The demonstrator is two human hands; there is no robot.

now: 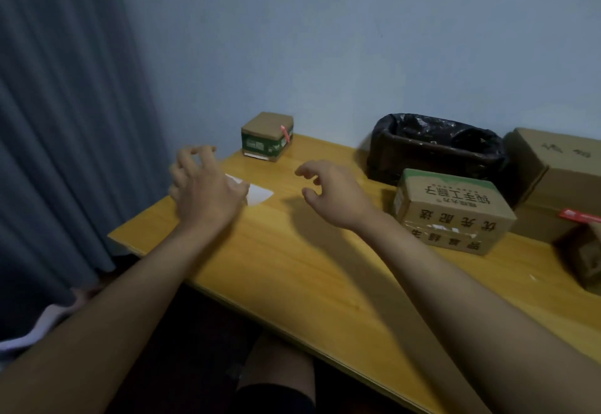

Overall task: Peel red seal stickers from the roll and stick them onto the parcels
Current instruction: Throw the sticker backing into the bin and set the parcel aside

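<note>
A small green-and-brown parcel (267, 136) stands at the table's far left corner with a red seal sticker (285, 133) on its top right edge. My left hand (203, 186) hovers over a white piece of backing paper (258, 194), fingers loosely curled, holding nothing. My right hand (331, 192) hangs above the table to its right, fingers relaxed and empty. A brown printed parcel (452, 212) sits to the right of my right hand. A red sticker strip (580, 216) lies on a carton at the far right. No roll is visible.
A bin lined with a black bag (435, 150) stands against the wall. A large cardboard carton (562, 182) and a smaller box (588, 257) occupy the right edge. The yellow wooden table (309, 267) meets a grey curtain (65, 120) on the left.
</note>
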